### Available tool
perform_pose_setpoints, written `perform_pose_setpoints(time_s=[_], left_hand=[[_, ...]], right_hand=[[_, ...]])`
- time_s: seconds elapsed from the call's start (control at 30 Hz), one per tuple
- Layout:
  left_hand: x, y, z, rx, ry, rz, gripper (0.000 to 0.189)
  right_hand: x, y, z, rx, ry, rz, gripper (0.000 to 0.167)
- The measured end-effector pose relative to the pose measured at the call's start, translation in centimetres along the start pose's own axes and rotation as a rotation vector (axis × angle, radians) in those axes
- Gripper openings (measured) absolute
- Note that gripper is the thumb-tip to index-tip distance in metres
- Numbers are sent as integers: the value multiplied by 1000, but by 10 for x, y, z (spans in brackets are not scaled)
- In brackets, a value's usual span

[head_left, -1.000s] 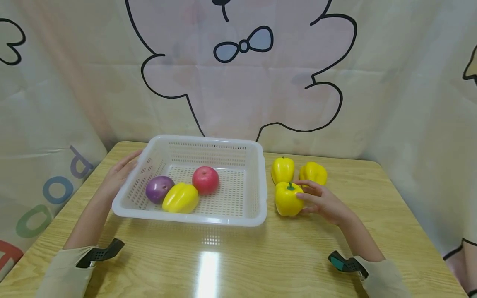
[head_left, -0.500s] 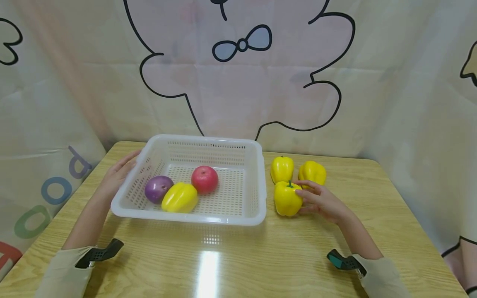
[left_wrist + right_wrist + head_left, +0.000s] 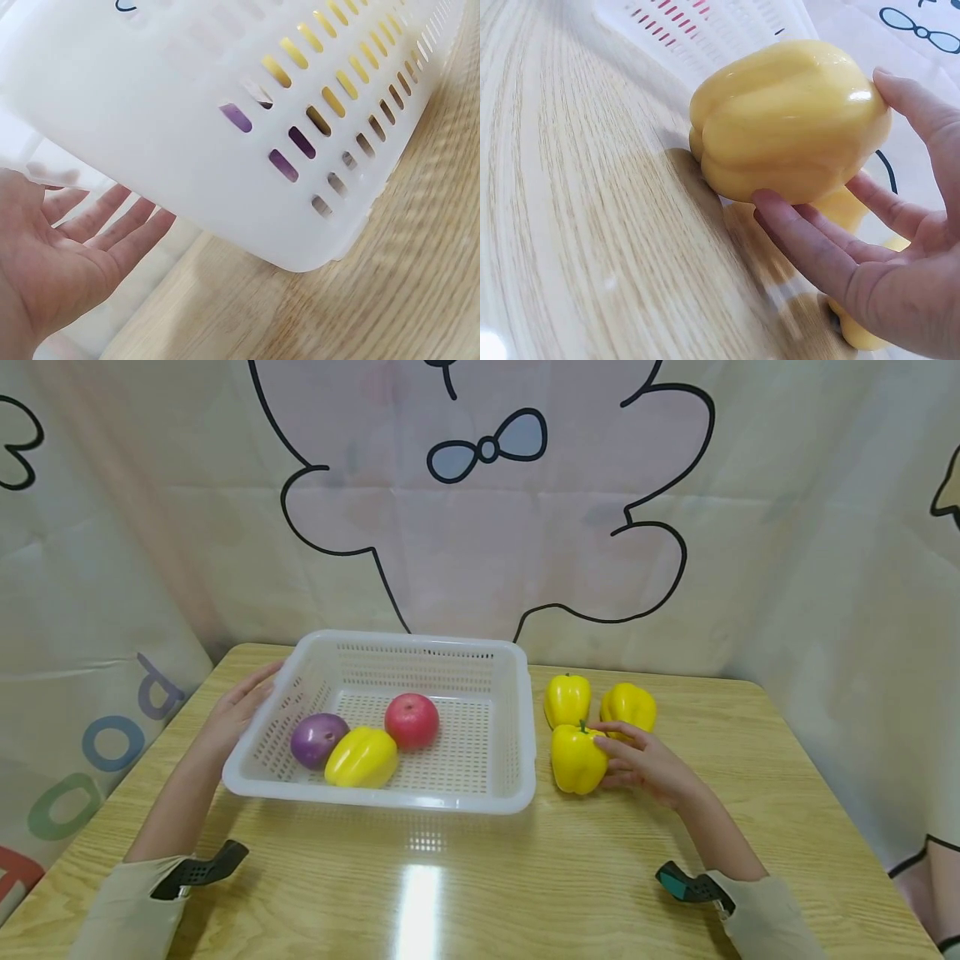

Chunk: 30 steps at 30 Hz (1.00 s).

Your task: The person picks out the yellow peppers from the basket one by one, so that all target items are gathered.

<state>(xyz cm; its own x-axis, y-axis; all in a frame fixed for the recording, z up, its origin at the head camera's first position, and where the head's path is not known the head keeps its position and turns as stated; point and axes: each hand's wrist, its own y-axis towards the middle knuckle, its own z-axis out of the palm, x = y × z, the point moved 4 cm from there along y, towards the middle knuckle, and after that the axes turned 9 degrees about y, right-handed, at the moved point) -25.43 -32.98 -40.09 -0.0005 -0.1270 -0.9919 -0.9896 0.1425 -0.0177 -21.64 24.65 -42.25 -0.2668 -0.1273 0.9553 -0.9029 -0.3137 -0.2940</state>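
A white plastic basket (image 3: 513, 727) stands on the table, holding a purple round fruit-like piece (image 3: 318, 741), a yellow bell pepper (image 3: 363, 758) and a red apple-like piece (image 3: 412, 722). At the basket's left side is my left hand (image 3: 238, 714); in the left wrist view its fingers (image 3: 127, 225) reach out fairly straight against the wall. To the right of the basket, my right hand (image 3: 648, 766) holds another yellow bell pepper (image 3: 580, 760) by its right side, stem up. The right wrist view has its fingertips (image 3: 776, 206) spread against this pepper (image 3: 795, 120), close to the tabletop.
Behind the held pepper are two more yellow bell peppers, one upright (image 3: 567, 700) and one lying partly behind the right hand (image 3: 630, 707). A printed curtain (image 3: 480, 552) hangs right behind the wooden table (image 3: 480, 885). Dark straps (image 3: 693, 889) cross both sleeves.
Hardly anything differs. The right hand and its pepper have shifted very slightly; the left hand and the basket keep their places.
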Motion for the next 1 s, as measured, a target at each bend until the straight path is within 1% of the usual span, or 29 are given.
perform_pose_setpoints(time_s=[0.37, 0.47, 0.7, 0.83, 1.0], left_hand=[[-1, 0, 0, -4, 2, -1, 47], [-1, 0, 0, -7, 7, -2, 48], [0, 0, -1, -13, 0, -6, 46], [1, 0, -1, -15, -8, -8, 44], [1, 0, -1, -18, 3, -9, 45]], right_hand=[[-2, 2, 0, -12, 56, 16, 69], [-2, 3, 1, -31, 62, 25, 70], [-4, 4, 2, -94, 40, 48, 70], [-4, 5, 3, -114, 31, 44, 71], [-5, 6, 4, -122, 27, 26, 71]])
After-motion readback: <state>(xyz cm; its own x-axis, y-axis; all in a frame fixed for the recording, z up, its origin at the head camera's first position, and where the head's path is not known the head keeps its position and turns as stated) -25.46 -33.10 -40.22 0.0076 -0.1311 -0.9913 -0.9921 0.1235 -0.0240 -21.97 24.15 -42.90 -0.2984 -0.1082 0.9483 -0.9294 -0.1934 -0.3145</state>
